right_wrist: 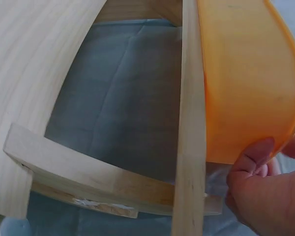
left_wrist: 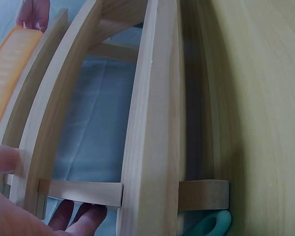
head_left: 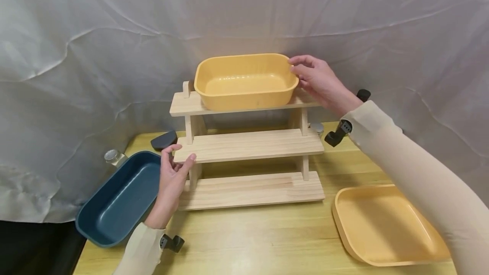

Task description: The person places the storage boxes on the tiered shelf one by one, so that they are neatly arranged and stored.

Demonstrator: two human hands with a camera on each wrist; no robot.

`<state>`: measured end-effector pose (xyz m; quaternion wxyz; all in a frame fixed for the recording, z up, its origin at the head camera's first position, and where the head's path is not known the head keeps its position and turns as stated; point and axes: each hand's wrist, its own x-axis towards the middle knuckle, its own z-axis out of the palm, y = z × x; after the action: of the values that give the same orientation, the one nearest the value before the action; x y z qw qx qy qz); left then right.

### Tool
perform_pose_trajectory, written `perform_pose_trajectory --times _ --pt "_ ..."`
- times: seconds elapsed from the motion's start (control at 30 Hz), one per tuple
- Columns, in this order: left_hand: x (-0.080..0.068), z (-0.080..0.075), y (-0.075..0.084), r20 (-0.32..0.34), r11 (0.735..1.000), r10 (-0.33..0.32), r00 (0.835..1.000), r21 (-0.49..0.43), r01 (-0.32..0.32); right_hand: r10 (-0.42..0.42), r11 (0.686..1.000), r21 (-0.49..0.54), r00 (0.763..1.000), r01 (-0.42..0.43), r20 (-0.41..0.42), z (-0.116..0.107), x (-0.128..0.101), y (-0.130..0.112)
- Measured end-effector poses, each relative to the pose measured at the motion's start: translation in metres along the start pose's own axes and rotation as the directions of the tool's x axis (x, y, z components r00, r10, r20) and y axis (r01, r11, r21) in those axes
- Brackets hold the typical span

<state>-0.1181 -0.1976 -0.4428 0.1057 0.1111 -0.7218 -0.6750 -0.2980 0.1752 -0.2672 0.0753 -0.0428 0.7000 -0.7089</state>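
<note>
Already the yellow tub (head_left: 246, 80) sits on the wooden rack's (head_left: 248, 145) top shelf, right hand (head_left: 318, 80) pinching its right rim. Left hand (head_left: 172, 177) grips the middle shelf's left end. Blue tub (head_left: 118, 200) and yellow lid (head_left: 386, 224) remain on the bench (head_left: 267, 241), seemingly unplaced.

Bright, even light with soft shadows; head view sharp, both wrist views curved by distortion and slightly blurred.

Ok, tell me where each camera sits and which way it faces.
Head: above the table, looking forward and down at the wooden rack; both hands and sleeves show.
Left wrist: low beside the rack's left end, looking along its shelves; left hand shows.
Right wrist: under the top shelf, looking up; right hand shows.
All share the yellow tub.
</note>
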Motion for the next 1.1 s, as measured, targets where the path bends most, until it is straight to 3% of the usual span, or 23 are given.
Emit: perform_pose_trajectory --times 0.2,0.77,1.1 --pt "0.001 0.003 0.001 0.001 1.0 -0.001 1.0 -0.001 0.001 -0.057 0.994 0.092 0.998 0.058 -0.016 -0.003 -0.003 0.002" --pt "0.003 -0.002 0.0 0.024 1.0 -0.014 1.0 0.024 0.013 -0.097 0.964 0.241 0.993 0.108 -0.06 -0.029 -0.033 0.001" --pt "0.005 -0.003 -0.003 0.025 0.999 -0.018 1.0 0.037 0.017 -0.132 0.966 0.217 0.99 0.139 -0.045 -0.06 -0.063 0.003"
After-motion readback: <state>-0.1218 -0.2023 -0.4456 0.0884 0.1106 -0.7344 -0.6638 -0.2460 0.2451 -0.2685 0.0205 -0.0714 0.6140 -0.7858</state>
